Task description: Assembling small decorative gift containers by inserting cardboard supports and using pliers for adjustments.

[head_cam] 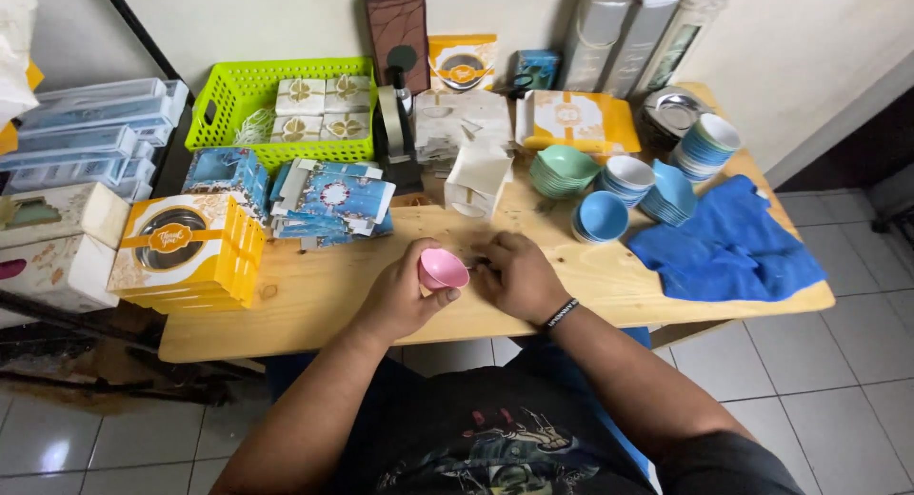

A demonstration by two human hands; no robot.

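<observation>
My left hand (pixel 398 295) holds a small pink bowl (pixel 444 267) just above the wooden table (pixel 314 300), its opening tilted toward me. My right hand (pixel 516 274) rests on the table right beside the bowl, fingers curled near its rim; a dark band sits on that wrist. Whether the right fingers pinch anything is hidden.
Stacks of small blue, green and white bowls (pixel 624 179) and a blue cloth (pixel 728 247) lie to the right. A tape dispenser (pixel 395 124), a white folded box (pixel 476 178), flat blue cartons (pixel 333 202), yellow boxes (pixel 186 252) and a green basket (pixel 276 105) fill the back and left.
</observation>
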